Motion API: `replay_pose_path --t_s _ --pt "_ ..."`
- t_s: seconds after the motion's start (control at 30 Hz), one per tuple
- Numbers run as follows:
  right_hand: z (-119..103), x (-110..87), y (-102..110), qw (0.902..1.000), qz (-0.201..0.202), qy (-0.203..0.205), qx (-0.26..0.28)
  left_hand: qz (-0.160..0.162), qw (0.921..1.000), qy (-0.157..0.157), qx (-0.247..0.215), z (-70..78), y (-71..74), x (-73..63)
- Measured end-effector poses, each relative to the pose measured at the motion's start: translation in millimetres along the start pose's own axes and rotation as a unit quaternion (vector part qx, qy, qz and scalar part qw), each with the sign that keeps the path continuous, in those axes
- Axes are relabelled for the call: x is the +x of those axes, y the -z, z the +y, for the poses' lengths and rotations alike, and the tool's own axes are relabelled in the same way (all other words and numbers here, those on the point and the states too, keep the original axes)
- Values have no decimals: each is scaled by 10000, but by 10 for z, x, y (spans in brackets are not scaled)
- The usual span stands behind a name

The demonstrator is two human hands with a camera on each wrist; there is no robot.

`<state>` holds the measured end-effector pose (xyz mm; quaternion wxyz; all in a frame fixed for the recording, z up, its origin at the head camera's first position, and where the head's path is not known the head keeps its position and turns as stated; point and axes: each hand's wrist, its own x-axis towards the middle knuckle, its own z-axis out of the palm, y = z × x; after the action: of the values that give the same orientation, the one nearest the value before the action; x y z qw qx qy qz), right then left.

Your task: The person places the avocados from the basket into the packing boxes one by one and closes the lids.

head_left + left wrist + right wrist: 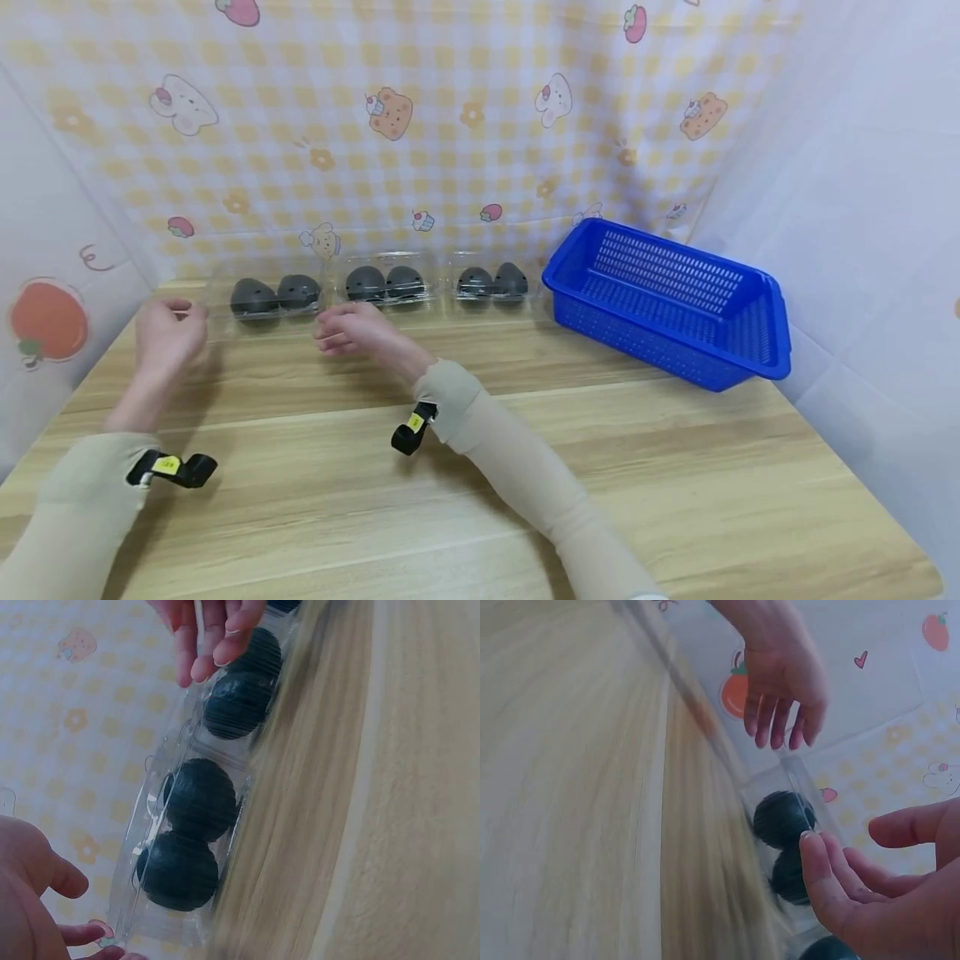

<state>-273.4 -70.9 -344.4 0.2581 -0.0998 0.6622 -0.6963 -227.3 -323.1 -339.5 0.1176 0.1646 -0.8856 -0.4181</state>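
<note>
Three clear plastic boxes stand in a row along the curtain, each with two dark, egg-shaped things inside. My left hand (171, 333) is at the outer end of the left box (225, 321), thumb apart from the fingers in the left wrist view. Near that box's other end is my right hand (363, 327), in front of the middle box (435, 292). Its fingers bend slightly with a gap to the thumb, and nothing shows between them in the right wrist view. Dark egg-shaped things (199, 799) show through the left box's clear plastic. The right box (491, 258) stands beyond both hands.
A blue plastic basket (637, 333) with slotted walls stands at the right, past the right box. The wooden table (337, 500) reaches to a checked curtain (465, 158) behind the boxes. White cloth (885, 250) hangs along the right side.
</note>
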Motion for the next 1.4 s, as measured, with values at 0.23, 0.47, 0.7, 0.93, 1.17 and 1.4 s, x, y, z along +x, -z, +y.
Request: replay_pose_path --t_s 0.23,0.47,0.7,0.93,1.17,1.4 --pt "-28 -148 186 9908 -24 607 -1209 481 9983 -320 117 121 -65 -85" --pt "-53 -278 424 9376 42 1565 -3106 477 9955 -804 162 251 -129 -168" --pt "-85 -351 632 8891 129 2029 -4100 -127 9932 -1101 368 396 -179 -305" --pt "-105 -476 823 8411 316 2033 -5002 -257 9845 -1530 824 503 -270 -354" --pt "-79 -618 1010 8104 275 1932 -5525 -299 9722 -1984 1206 592 -373 -442" --pt "-26 -727 1193 7837 483 1959 -5874 -471 9585 -2154 1808 649 -442 -509"
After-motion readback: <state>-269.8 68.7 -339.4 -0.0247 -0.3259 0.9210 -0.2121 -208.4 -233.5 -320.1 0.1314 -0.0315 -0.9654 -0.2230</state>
